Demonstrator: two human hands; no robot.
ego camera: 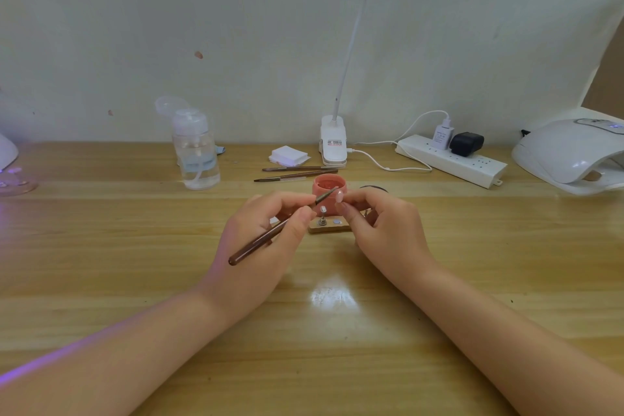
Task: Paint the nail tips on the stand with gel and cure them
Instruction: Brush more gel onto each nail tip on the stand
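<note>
This looks like the painting step: the left hand (266, 230) pinches a brown gel brush (275, 230) like a pen, its tip reaching a pale nail tip (339, 196) pinched in the right hand (378, 223) fingers, just in front of the open pink gel pot (328, 188). Next comes a light, steady stroke. Another clear nail tip (322, 209) stands upright on the wooden stand (332, 226) between the hands, mid-table. The white curing lamp (567, 154) waits far right.

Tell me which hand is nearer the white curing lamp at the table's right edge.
Right. The right hand is at table centre pinching a nail tip, on the side toward the curing lamp. The left hand, gripping the brush, lies farther left.
</note>
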